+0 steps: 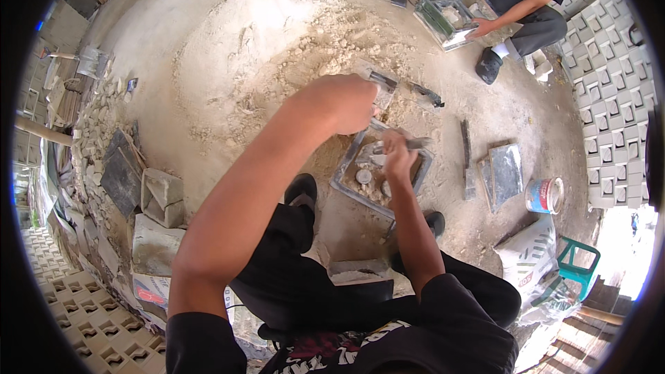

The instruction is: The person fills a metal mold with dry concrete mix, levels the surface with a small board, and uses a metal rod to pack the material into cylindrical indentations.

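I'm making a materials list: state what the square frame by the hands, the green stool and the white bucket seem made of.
Square frame: dull grey, perhaps metal, given its narrow, straight walls; grime leaves wood possible.
Green stool: likely moulded plastic, smooth, evenly coloured.
White bucket: probably plastic, with a colourfully printed side; painted metal is possible.

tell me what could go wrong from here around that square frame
The trowel-like tool in the right hand could slip and knock a round disc inside the square frame. The left hand, close by, might get nicked. The long narrow tool lying right of the frame could trip someone.
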Demonstrator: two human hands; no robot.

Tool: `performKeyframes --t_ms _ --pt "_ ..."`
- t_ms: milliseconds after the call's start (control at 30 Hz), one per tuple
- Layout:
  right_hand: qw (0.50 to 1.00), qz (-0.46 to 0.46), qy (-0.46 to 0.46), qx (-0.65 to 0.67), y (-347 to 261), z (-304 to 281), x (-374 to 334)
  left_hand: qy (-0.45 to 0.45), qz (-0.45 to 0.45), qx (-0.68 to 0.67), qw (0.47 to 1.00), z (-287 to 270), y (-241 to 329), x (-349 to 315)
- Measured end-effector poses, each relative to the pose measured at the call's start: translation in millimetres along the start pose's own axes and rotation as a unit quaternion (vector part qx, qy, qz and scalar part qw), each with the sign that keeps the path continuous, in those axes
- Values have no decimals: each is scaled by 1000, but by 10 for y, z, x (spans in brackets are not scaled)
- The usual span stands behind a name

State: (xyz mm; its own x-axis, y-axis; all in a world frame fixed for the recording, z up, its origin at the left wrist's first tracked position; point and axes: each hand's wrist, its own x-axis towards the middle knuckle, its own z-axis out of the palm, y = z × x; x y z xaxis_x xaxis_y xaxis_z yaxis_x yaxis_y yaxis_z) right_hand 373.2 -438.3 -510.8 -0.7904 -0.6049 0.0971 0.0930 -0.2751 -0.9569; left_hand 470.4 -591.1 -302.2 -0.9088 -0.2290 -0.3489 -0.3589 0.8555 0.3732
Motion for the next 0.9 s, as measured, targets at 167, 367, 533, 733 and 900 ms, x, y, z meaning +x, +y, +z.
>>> performKeyframes --t_ms 167,367,533,733,900 --pt "999 -5 -40 -9 206 -92 125 26 42 -8 999 -50 152 -46" --pt "996 -90 -17 -3 329 -203 310 26 35 13 999 -87 140 -53" --pt "998 -17 62 -4 183 -77 369 20 26 10 999 -52 158 -68" --pt "994 52 93 14 35 197 424 24 32 -6 999 1 93 -126" --pt "994 -20 91 -51 459 -95 570 16 41 -8 999 52 83 11"
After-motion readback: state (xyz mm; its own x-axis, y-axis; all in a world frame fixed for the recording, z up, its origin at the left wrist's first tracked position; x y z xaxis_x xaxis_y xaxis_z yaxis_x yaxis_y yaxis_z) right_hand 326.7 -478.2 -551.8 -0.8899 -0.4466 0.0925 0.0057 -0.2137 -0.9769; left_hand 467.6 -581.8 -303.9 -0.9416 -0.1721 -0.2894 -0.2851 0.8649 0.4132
